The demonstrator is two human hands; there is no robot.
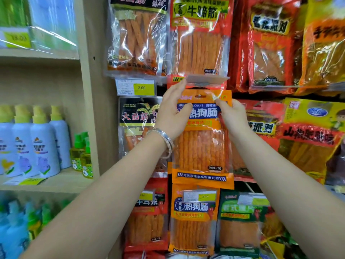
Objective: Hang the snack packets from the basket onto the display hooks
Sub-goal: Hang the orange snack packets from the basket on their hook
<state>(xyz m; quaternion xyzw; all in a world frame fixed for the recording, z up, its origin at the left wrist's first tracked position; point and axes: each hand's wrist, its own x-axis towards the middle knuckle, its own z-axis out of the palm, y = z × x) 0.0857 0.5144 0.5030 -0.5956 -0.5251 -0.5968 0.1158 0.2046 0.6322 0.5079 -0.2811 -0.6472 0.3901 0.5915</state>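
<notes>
An orange snack packet (202, 146) with a blue label band and orange sticks inside is held up against the display wall, its hang hole at the top centre. My left hand (173, 111) grips its upper left edge, thumb on the front. My right hand (232, 114) pinches its upper right corner. The packet's top sits just under a clear price-tag holder (205, 80) on a hook. The basket is out of view.
Hanging packets surround it: a red and yellow one (199, 38) above, a black one (138, 126) to the left, a matching orange one (194, 219) below, red ones (268, 43) to the right. A wooden shelf (46, 181) with spray bottles stands at left.
</notes>
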